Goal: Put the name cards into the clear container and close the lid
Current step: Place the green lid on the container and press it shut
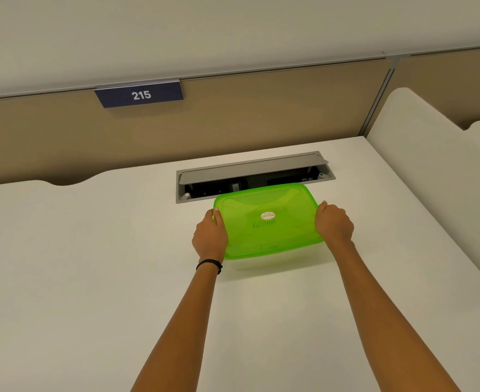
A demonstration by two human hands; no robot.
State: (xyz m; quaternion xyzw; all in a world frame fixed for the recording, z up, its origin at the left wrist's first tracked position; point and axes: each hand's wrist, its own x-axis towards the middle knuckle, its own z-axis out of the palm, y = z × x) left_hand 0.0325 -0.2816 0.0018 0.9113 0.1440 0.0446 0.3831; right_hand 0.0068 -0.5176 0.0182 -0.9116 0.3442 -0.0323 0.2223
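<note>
We saw a green translucent lid (268, 222) lying flat over the container on a white desk (91, 264), just in front of an open grey cable hatch (254, 175) set into the desktop. The container beneath it was hidden from us; only a faint greenish shadow showed along the lid's near edge. No name cards were visible, and we could not tell whether any lay under the lid.

The left hand (210, 239) gripped the lid's left edge, its thumb laid on top near the far left corner and its fingers curled down over the rim, closed against it. The right hand (334, 224) held the right edge in the same manner, knuckles bent, fingers wrapped over the rim and pressed together. The lid lay between the two hands, touching both.

On the lid we read the handwritten word "ALPHA" below a small oval sticker (268, 215). A dark band (209, 264) circled the left wrist. Behind the desk stood a tan partition (233, 114) bearing a blue plate (139, 94) marked 215.
</note>
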